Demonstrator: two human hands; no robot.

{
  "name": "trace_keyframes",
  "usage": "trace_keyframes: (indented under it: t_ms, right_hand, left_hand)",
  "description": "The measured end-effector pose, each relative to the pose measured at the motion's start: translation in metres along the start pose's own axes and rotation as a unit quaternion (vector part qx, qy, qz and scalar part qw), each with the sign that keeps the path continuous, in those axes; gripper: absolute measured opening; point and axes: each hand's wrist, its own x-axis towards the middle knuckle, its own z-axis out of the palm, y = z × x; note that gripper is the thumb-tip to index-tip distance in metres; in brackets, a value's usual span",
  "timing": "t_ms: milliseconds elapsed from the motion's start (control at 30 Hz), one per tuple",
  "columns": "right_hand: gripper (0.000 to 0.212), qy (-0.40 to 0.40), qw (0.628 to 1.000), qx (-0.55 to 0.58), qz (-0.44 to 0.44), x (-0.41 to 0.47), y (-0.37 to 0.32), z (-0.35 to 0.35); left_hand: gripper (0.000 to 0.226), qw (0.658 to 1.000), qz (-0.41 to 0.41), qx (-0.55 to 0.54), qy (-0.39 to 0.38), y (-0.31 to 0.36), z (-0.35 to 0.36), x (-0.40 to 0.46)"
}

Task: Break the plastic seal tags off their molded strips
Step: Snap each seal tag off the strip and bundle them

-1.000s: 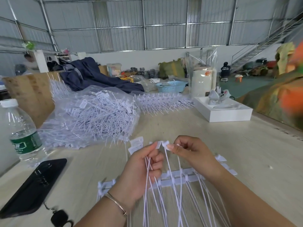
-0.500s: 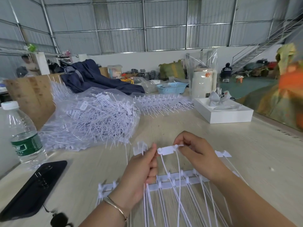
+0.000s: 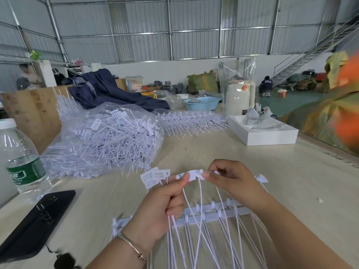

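L hand [image 3: 159, 208] curled, gripping a bunch of loose seal tags [image 3: 155, 176]: flat white heads stick up above the fingers, thin tails run down thru the fist and out below the wrist. Thumb tip of same hand presses on the left end of one more tag head [image 3: 192, 174] held between both hands. R hand [image 3: 231, 181] pinches the right end of that head w/ thumb + forefinger, other fingers loosely curled behind. That tag's tail hangs down btwn the hands toward the strip.

Molded strip [image 3: 209, 212] lies flat on the table [image 3: 291, 187], just below/behind both hands, running left-right under the wrists. Several tails cross it toward the bottom edge; whether each is attached to it I can't tell. One tag head [image 3: 261, 178] pokes out just beyond the R hand's knuckles, on the table.

Far side of L hand: clear plastic bag [image 3: 108, 140] heaped w/ loose white tags. Past that, more strips w/ tags [image 3: 192, 121] spread out. Left of L hand: black phone [image 3: 37, 222] flat on table, water bottle [image 3: 21, 160] upright beyond it. Beyond R hand, well apart: white box [image 3: 264, 134] w/ small grey things on top. Thin bracelet [image 3: 132, 247] on L wrist.
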Motion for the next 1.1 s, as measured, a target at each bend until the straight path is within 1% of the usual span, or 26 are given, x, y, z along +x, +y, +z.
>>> trace_keyframes:
  t_ms: [67, 133, 167, 233, 333, 400, 567, 667, 800, 867, 967, 1100]
  right_hand:
    - [0.053, 0.000, 1.000, 0.023, 0.009, 0.000, -0.004, -0.002]
    - [0.058, -0.010, 0.999, 0.048, 0.014, -0.001, -0.006, -0.004]
    - [0.059, -0.016, 0.998, 0.061, 0.016, -0.002, -0.007, -0.006]
    - [0.058, -0.015, 0.996, 0.085, 0.020, -0.002, -0.008, -0.008]
    - [0.051, -0.003, 0.995, 0.101, 0.022, -0.001, -0.007, -0.010]
    - [0.047, 0.003, 0.996, 0.081, 0.028, -0.001, -0.004, -0.009]
    - [0.054, 0.020, 0.999, 0.000, 0.030, 0.000, 0.005, -0.002]
    - [0.050, 0.026, 0.999, -0.002, 0.028, 0.001, 0.005, -0.002]
    - [0.038, -0.001, 0.998, 0.044, 0.036, -0.001, 0.000, -0.002]
    - [0.034, -0.014, 0.997, 0.065, 0.033, -0.002, -0.005, -0.003]
    - [0.035, -0.023, 0.995, 0.094, 0.024, -0.004, -0.011, -0.003]
    - [0.042, -0.050, 0.992, 0.112, 0.028, -0.005, -0.011, -0.001]
  left_hand:
    - [0.036, 0.999, -0.016, -0.031, -0.031, 0.001, -0.001, -0.001]
    - [0.028, 0.998, -0.022, -0.034, -0.057, 0.003, 0.000, -0.002]
    - [0.023, 0.997, -0.020, -0.031, -0.065, 0.004, 0.001, -0.003]
    - [0.022, 0.997, -0.019, -0.030, -0.072, 0.005, 0.001, -0.002]
    - [0.028, 0.998, -0.016, -0.024, -0.056, 0.007, -0.001, -0.001]
    - [0.033, 0.999, -0.012, -0.004, -0.031, 0.009, -0.002, 0.000]
    - [0.030, 1.000, -0.008, -0.005, 0.003, 0.007, -0.004, 0.002]
    - [0.031, 1.000, -0.001, -0.002, 0.000, 0.007, -0.004, 0.002]
    - [0.039, 0.999, 0.000, -0.023, -0.023, 0.006, -0.004, 0.001]
    - [0.038, 0.998, -0.011, -0.055, -0.042, 0.006, -0.003, 0.001]
    - [0.038, 0.992, -0.039, -0.093, -0.070, 0.006, -0.002, -0.001]
    - [0.047, 0.989, -0.058, -0.093, -0.103, 0.006, -0.001, -0.002]
